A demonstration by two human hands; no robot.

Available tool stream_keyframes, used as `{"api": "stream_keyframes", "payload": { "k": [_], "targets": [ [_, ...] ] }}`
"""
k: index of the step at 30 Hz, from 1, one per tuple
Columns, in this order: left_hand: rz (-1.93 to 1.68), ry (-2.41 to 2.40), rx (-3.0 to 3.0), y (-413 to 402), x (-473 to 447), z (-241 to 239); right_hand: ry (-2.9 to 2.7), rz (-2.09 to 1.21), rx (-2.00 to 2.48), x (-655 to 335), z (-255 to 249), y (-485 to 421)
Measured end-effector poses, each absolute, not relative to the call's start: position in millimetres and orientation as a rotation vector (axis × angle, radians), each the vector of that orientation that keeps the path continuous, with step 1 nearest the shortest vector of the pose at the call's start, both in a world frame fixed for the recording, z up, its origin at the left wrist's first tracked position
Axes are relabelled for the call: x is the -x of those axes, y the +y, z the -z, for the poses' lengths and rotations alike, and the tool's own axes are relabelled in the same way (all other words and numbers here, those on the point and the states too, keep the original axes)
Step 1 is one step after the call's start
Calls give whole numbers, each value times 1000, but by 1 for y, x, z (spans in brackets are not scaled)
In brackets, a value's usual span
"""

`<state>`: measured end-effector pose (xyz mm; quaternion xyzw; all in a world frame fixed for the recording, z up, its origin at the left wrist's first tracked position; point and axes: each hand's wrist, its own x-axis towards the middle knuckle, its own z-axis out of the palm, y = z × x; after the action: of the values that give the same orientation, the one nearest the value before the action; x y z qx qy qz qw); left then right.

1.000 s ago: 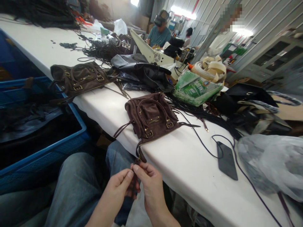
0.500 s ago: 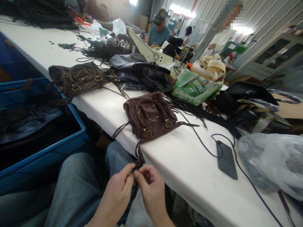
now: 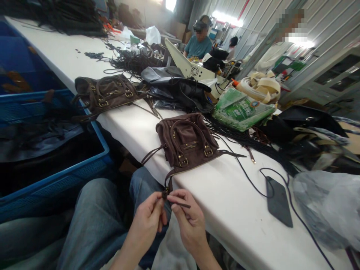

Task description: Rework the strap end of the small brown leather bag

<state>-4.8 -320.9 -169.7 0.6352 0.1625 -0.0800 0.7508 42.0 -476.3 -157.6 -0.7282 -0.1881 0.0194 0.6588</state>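
A brown suede handbag (image 3: 188, 142) lies on the white table (image 3: 222, 195) near its front edge. A brown strap (image 3: 168, 182) hangs from the bag over the edge. My left hand (image 3: 150, 219) pinches the strap's lower end below the table edge. My right hand (image 3: 189, 221) is closed beside it, pinching a thin dark strip (image 3: 180, 204) that sticks out to the right. Both hands hover over my lap in blue jeans (image 3: 92, 221).
A second brown bag (image 3: 105, 93) and black bags (image 3: 180, 88) lie farther back. A green packet (image 3: 240, 110), black cords (image 3: 242, 137), a dark phone (image 3: 278, 200) and a plastic bag (image 3: 329, 204) sit to the right. A blue crate (image 3: 56, 176) stands left. People work at the far end.
My hands have risen slightly toward the table edge. The right hand now holds a thin dark strip pointing right. The view has shifted a little to the left.
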Motion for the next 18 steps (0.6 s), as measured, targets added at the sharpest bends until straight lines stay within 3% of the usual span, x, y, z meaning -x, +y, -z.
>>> {"api": "stream_keyframes", "payload": {
  "k": [5, 18],
  "targets": [
    [49, 316, -1588, -326, 9, 173, -171, 45, 1650, -43, 163, -472],
    [-32, 347, -1554, -336, 13, 169, -694, 410, 2052, -47, 144, -472]
  ]
}}
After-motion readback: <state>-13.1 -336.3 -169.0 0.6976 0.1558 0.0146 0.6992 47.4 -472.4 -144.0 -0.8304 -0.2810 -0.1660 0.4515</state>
